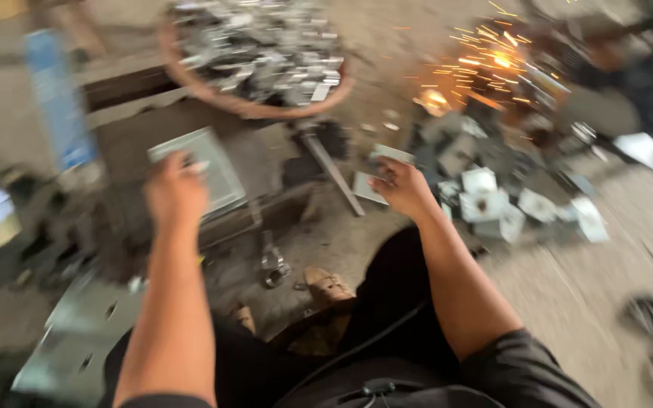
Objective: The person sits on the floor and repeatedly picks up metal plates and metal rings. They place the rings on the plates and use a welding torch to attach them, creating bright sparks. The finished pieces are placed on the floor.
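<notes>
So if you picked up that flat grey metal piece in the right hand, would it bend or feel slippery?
The flat grey metal piece looks like cut sheet steel with straight edges, so it would probably stay stiff rather than flop. It seems thin, so likely light for its size. The right hand pinches it at one edge; the bare surface might be a bit slick and the edges sharp, though blur hides detail.
</notes>
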